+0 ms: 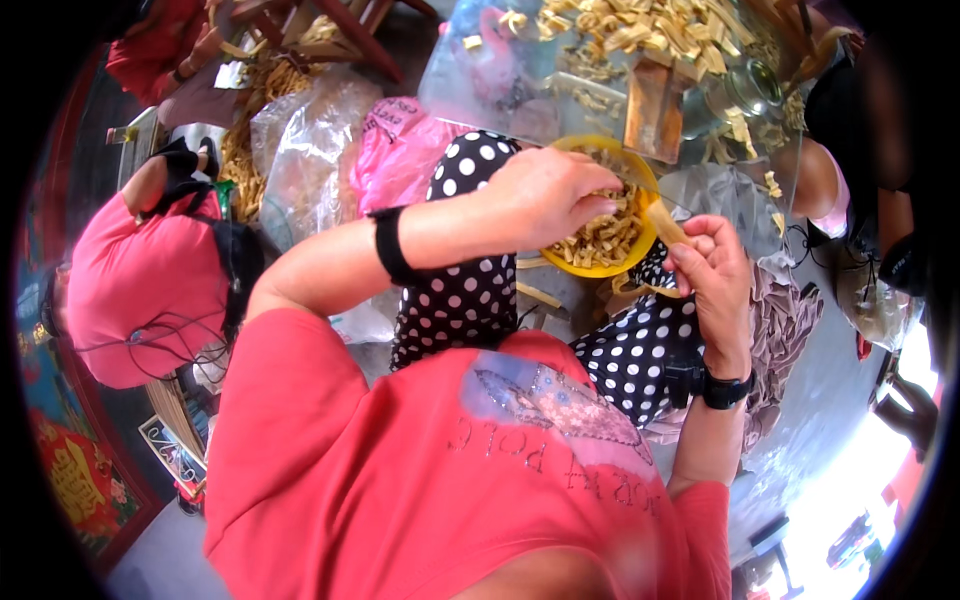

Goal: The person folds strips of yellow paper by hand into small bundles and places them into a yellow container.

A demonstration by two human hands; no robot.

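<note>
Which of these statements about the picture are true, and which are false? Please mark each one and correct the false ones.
1. The left hand reaches into a yellow bowl of pale strips. True.
2. The right hand is empty. False: it pinches one tan strip in its grip.
3. Both wrists carry black bands. True: one on the left wrist, one on the right wrist.
4. The bowl is blue. False: it is yellow.
5. The person's lap is covered with black cloth with white dots. True.
</note>
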